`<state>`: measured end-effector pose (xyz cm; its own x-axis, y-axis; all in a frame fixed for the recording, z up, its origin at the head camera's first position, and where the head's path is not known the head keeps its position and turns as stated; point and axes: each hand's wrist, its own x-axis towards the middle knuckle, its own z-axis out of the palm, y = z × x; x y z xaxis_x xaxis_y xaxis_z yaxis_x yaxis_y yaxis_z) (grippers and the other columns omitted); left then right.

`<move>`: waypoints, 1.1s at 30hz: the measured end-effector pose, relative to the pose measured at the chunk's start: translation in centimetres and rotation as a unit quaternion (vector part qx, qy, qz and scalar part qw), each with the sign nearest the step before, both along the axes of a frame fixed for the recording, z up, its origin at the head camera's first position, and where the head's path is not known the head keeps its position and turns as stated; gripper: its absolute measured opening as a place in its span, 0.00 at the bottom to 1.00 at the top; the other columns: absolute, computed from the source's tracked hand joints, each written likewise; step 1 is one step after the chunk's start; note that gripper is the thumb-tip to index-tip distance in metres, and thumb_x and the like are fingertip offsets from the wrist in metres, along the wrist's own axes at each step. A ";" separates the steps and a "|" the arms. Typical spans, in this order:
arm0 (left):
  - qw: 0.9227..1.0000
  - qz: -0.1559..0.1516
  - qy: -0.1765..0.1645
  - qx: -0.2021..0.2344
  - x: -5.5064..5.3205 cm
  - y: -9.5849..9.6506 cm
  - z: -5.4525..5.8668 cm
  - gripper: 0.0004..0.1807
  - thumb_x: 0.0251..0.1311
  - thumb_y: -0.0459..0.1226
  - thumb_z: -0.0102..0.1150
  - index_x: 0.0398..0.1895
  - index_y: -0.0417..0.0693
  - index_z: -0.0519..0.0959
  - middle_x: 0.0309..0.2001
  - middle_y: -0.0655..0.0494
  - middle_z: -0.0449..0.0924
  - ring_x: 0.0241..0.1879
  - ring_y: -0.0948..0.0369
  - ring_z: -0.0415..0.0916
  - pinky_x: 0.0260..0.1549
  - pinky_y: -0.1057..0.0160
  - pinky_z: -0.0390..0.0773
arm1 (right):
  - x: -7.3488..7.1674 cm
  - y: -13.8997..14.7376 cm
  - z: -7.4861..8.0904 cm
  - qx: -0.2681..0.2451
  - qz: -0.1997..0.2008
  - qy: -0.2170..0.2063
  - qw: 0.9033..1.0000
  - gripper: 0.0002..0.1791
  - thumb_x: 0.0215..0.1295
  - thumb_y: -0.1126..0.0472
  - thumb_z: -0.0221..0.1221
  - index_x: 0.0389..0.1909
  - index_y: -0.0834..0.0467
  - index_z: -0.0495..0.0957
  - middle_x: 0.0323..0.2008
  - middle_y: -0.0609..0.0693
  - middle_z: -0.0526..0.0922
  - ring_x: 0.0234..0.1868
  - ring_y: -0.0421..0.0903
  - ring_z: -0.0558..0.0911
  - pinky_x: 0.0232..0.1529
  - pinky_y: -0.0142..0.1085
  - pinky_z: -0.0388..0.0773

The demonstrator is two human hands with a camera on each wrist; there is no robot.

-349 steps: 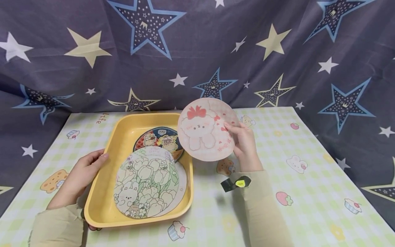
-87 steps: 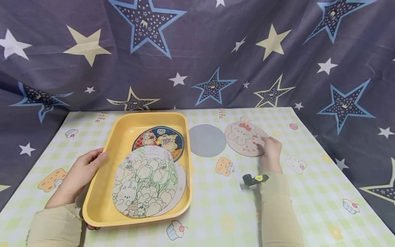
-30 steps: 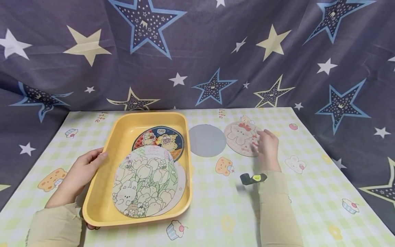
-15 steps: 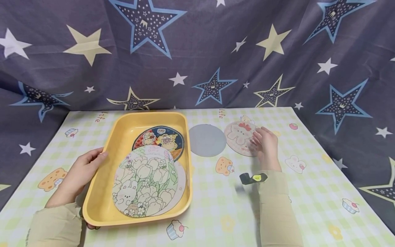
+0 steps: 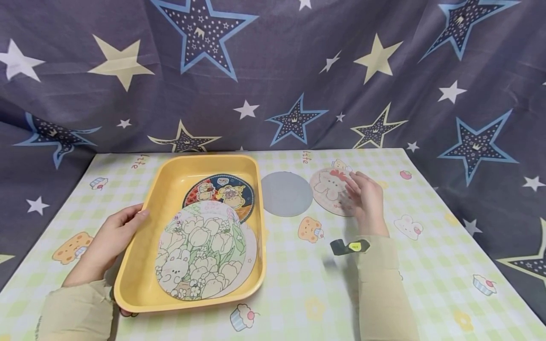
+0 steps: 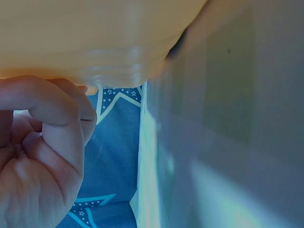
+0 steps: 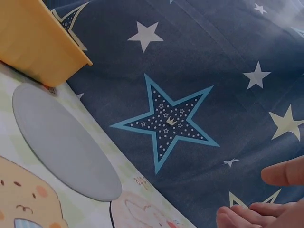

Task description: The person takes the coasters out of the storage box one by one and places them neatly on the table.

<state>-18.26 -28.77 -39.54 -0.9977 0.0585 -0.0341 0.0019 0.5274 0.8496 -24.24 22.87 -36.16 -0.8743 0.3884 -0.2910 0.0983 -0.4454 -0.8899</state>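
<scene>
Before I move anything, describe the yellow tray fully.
The yellow tray is a glossy, plastic-looking rounded rectangle with raised sides. It stands on the checked tablecloth, its left side gripped by the left hand. Inside, a tulip-printed disc partly covers a dark disc and a pale disc.

Beige sleeves, black yellow-labelled wrist device

- The table is showing a light green-and-white checked surface, with small cartoon prints scattering across it.
- A yellow tray is standing on its left half, long sides running from near to far.
- A plain grey disc is lying flat just beside the tray's right side.
- A pink disc bearing a cartoon animal is lying just right of the grey one, its right part hiding from the head view.
</scene>
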 end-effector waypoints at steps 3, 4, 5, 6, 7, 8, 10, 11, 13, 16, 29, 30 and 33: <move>1.000 0.000 0.000 0.000 0.0 0.0 0.0 0.36 0.77 0.49 0.40 0.71 0.25 0.57 0.56 0.26 0.72 0.35 0.74 0.80 0.33 0.68 0.84 | 0.0 -0.1 0.0 -0.005 -0.001 0.003 1.000 0.29 0.71 0.66 0.56 0.72 0.58 0.65 0.71 0.51 0.68 0.54 0.41 0.82 0.62 0.31 0.75; 1.000 0.000 0.000 0.001 0.0 0.0 -0.1 0.36 0.77 0.49 0.40 0.71 0.25 0.57 0.56 0.27 0.72 0.35 0.74 0.80 0.33 0.68 0.84 | 0.0 -0.2 0.0 -0.008 0.000 0.005 1.000 0.29 0.70 0.66 0.57 0.72 0.58 0.65 0.71 0.51 0.67 0.51 0.40 0.84 0.61 0.31 0.76; 1.000 -0.001 0.000 0.001 0.0 0.0 -0.1 0.36 0.77 0.49 0.40 0.71 0.25 0.57 0.56 0.27 0.73 0.35 0.74 0.80 0.33 0.68 0.84 | 0.0 -0.2 0.0 -0.012 0.000 0.008 1.000 0.29 0.70 0.67 0.57 0.72 0.59 0.64 0.72 0.51 0.67 0.47 0.39 0.85 0.59 0.30 0.77; 1.000 -0.001 0.001 0.001 0.0 0.0 -0.1 0.36 0.77 0.49 0.40 0.71 0.25 0.57 0.56 0.27 0.73 0.35 0.74 0.80 0.33 0.68 0.84 | 0.0 -0.2 0.0 -0.017 0.001 0.011 1.000 0.30 0.70 0.68 0.57 0.72 0.60 0.64 0.72 0.51 0.66 0.43 0.37 0.85 0.57 0.29 0.78; 1.000 -0.001 0.002 0.001 0.0 0.0 -0.1 0.35 0.77 0.49 0.40 0.71 0.25 0.57 0.56 0.27 0.73 0.35 0.74 0.80 0.33 0.68 0.84 | 0.0 -0.3 -0.1 -0.020 0.002 0.015 1.000 0.30 0.70 0.68 0.57 0.72 0.60 0.64 0.72 0.52 0.66 0.40 0.36 0.86 0.55 0.29 0.79; 1.000 -0.001 0.004 0.001 0.0 0.0 -0.1 0.35 0.77 0.49 0.40 0.71 0.25 0.58 0.55 0.27 0.73 0.35 0.74 0.80 0.33 0.67 0.84 | 0.0 -0.3 -0.1 -0.026 0.003 0.020 0.999 0.30 0.70 0.69 0.56 0.72 0.61 0.63 0.72 0.53 0.65 0.38 0.36 0.86 0.54 0.28 0.80; 1.000 -0.001 0.006 0.001 0.0 0.0 -0.1 0.35 0.77 0.48 0.40 0.71 0.24 0.58 0.55 0.28 0.73 0.35 0.74 0.80 0.32 0.67 0.84 | -0.1 -0.3 -0.1 -0.034 0.006 0.027 0.999 0.30 0.70 0.70 0.55 0.73 0.62 0.62 0.72 0.55 0.65 0.36 0.36 0.87 0.53 0.28 0.80; 1.000 -0.001 0.007 0.000 0.0 0.0 -0.1 0.35 0.77 0.48 0.40 0.71 0.24 0.58 0.55 0.27 0.73 0.35 0.74 0.80 0.32 0.68 0.84 | -0.1 -0.4 -0.1 -0.036 0.007 0.029 0.999 0.30 0.71 0.70 0.55 0.73 0.62 0.62 0.72 0.56 0.66 0.36 0.36 0.87 0.52 0.28 0.81; 1.000 0.000 0.008 0.000 0.0 0.0 -0.1 0.35 0.77 0.48 0.40 0.71 0.24 0.58 0.55 0.27 0.73 0.35 0.74 0.80 0.32 0.68 0.84 | -0.1 -0.4 -0.1 -0.039 0.009 0.032 0.999 0.30 0.71 0.70 0.54 0.73 0.62 0.62 0.71 0.57 0.67 0.37 0.37 0.87 0.55 0.29 0.79; 1.000 -0.001 0.007 0.001 0.0 0.0 -0.1 0.35 0.77 0.48 0.40 0.71 0.24 0.58 0.55 0.27 0.73 0.35 0.74 0.80 0.33 0.68 0.84 | -0.1 -0.4 0.1 -0.046 0.012 0.037 0.998 0.30 0.72 0.70 0.54 0.73 0.62 0.61 0.71 0.57 0.67 0.37 0.37 0.87 0.59 0.30 0.77; 1.000 -0.001 0.007 0.003 0.0 -0.1 -0.1 0.35 0.77 0.48 0.41 0.71 0.24 0.58 0.55 0.28 0.73 0.35 0.74 0.80 0.33 0.68 0.84 | 0.4 -0.8 0.9 -0.068 0.041 0.063 0.995 0.32 0.70 0.70 0.55 0.74 0.62 0.60 0.70 0.58 0.68 0.40 0.41 0.87 0.60 0.32 0.77; 1.000 -0.001 0.007 0.003 0.0 -0.1 -0.1 0.35 0.77 0.48 0.41 0.71 0.24 0.58 0.55 0.28 0.73 0.35 0.74 0.80 0.33 0.68 0.84 | 0.4 -0.8 0.9 -0.071 0.046 0.066 0.994 0.32 0.70 0.70 0.55 0.74 0.62 0.60 0.68 0.58 0.70 0.41 0.42 0.88 0.61 0.32 0.76; 1.000 -0.001 0.006 0.003 0.0 -0.1 -0.1 0.35 0.77 0.48 0.41 0.71 0.24 0.58 0.55 0.28 0.73 0.35 0.74 0.80 0.33 0.68 0.84 | 0.5 -1.0 1.0 -0.076 0.060 0.077 0.992 0.33 0.70 0.71 0.55 0.74 0.63 0.58 0.62 0.57 0.76 0.41 0.44 0.88 0.62 0.33 0.75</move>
<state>-18.30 -28.85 -39.65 -0.9979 0.0613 -0.0214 0.0137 0.5216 0.8531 -23.77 21.86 -35.14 -0.9501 0.2410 -0.1982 0.0268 -0.5696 -0.8215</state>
